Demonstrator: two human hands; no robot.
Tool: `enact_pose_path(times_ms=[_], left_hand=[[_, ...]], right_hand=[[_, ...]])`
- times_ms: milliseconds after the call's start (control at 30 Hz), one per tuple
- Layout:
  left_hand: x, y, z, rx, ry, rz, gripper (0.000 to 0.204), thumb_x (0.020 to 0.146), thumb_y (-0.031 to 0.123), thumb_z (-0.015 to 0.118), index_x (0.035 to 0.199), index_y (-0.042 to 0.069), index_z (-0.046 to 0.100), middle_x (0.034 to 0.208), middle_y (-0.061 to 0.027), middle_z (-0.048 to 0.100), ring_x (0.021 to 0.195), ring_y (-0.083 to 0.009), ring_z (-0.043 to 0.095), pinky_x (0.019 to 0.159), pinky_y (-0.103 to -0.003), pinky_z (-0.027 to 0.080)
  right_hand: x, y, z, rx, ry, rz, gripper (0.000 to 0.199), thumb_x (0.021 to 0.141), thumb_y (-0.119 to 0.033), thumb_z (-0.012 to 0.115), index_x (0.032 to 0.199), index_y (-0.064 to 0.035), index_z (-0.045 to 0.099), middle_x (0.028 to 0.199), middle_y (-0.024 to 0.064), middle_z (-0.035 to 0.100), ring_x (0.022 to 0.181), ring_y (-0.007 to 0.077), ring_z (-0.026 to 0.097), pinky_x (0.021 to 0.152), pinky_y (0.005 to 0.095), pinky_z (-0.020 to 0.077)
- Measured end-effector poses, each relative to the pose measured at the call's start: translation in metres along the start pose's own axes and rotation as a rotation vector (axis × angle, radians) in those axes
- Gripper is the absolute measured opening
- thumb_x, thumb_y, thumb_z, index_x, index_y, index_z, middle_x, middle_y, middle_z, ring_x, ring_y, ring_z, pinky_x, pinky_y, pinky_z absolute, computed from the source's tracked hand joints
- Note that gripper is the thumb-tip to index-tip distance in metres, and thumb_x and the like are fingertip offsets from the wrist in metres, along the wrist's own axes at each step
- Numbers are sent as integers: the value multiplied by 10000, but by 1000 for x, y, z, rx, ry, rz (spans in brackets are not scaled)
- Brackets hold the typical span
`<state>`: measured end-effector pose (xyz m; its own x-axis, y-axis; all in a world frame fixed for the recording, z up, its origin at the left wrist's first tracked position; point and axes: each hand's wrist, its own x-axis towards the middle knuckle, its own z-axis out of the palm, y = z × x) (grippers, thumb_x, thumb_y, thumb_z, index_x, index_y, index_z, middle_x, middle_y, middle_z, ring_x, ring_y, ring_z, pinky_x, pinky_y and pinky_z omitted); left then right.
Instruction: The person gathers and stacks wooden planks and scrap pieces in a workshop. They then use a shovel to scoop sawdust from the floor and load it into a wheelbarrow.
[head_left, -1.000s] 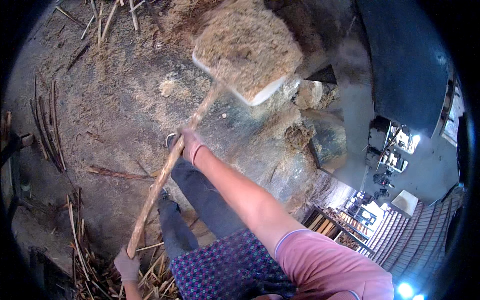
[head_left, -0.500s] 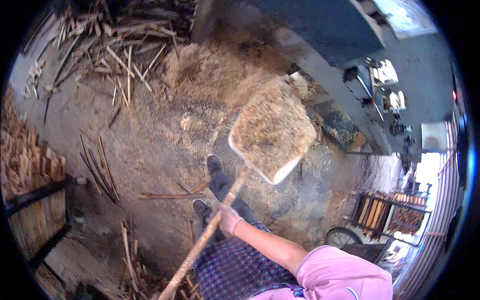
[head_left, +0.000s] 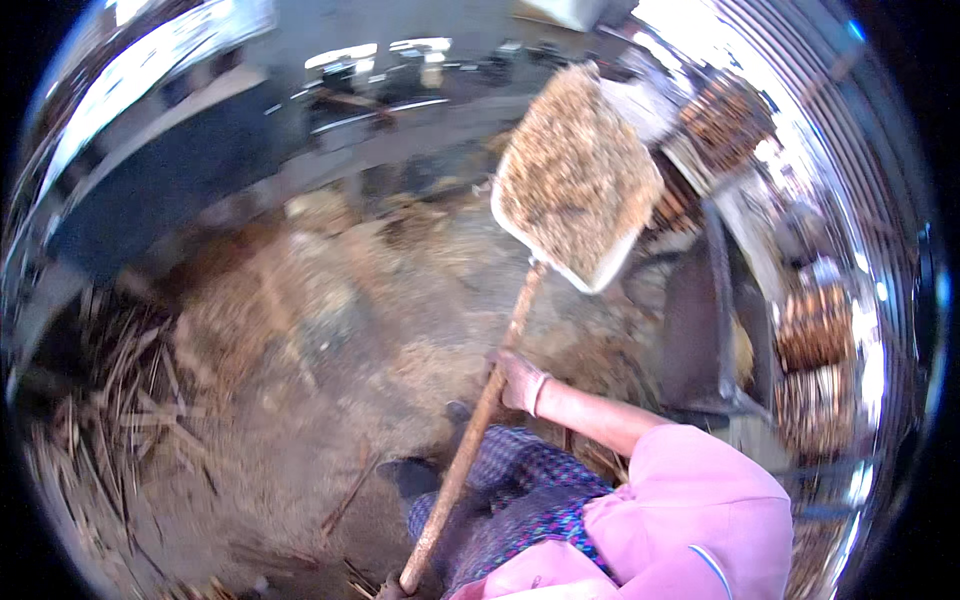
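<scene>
A broad shovel with a pale rim point(head_left: 590, 285) carries a heap of sawdust point(head_left: 575, 160) on its blade, held out ahead of me. My right hand point(head_left: 518, 382), in a light glove, is wrapped round the wooden handle point(head_left: 468, 455) about halfway down. Only a bit of my left hand point(head_left: 393, 590) shows at the lower edge, closed on the handle's end. The blade is up off the ground, tilted toward the upper right.
A dark metal wheelbarrow point(head_left: 700, 330) stands to the right, with bundles of sticks point(head_left: 812, 328) beyond it. Loose wood strips point(head_left: 120, 430) lie at the left. Sawdust point(head_left: 235, 340) covers the ground by a low wall with a dark blue panel point(head_left: 170, 180).
My view and body have swung to the right with the loaded shovel. The wheelbarrow has come into closer view, while the wood strips have shifted to the lower left.
</scene>
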<state>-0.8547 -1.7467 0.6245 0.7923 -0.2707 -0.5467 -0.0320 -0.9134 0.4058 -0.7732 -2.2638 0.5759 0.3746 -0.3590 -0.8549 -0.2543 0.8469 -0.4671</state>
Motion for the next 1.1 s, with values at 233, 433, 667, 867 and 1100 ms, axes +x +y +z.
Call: enact_pose_path(times_ms=[233,433,667,867,1100], left_hand=[[68,164,-19,291,40,336,454,755,278,793,1181,148,707,853,-178,723,784,-390,703,704,-477,550],[81,358,-29,254,446,894,468,797,167,745,1253,157,640,828,-167,693,721,-392,667,644,-504,504],[70,489,-9,502,567,1186,697,785,192,790,1418,150,504,1040,-100,681,885,-330,670,779,-484,510],[103,481,12,619,468,1195,667,767,215,786,1381,172,529,1031,-83,642,925,-323,645,819,-490,502],[143,412,92,412,281,1079,401,745,196,778,1136,174,693,907,-114,688,855,-345,683,742,-479,536]], right_hand=[[-113,-192,-84,275,10,-349,146,996,-216,568,988,-75,532,818,102,570,636,273,594,653,497,578],[-168,-313,-218,494,27,-755,183,996,-204,628,1046,-49,545,811,95,566,702,282,616,694,520,579],[-185,-317,-287,803,276,-844,195,996,-222,647,1051,-62,549,786,62,568,684,235,621,694,399,594],[-143,-211,-362,1229,-269,-857,202,969,-247,598,812,-158,508,609,-29,450,508,155,482,547,374,513],[-131,-185,-341,945,366,-659,148,956,-228,621,869,-148,532,668,-7,504,527,178,510,598,430,544]])
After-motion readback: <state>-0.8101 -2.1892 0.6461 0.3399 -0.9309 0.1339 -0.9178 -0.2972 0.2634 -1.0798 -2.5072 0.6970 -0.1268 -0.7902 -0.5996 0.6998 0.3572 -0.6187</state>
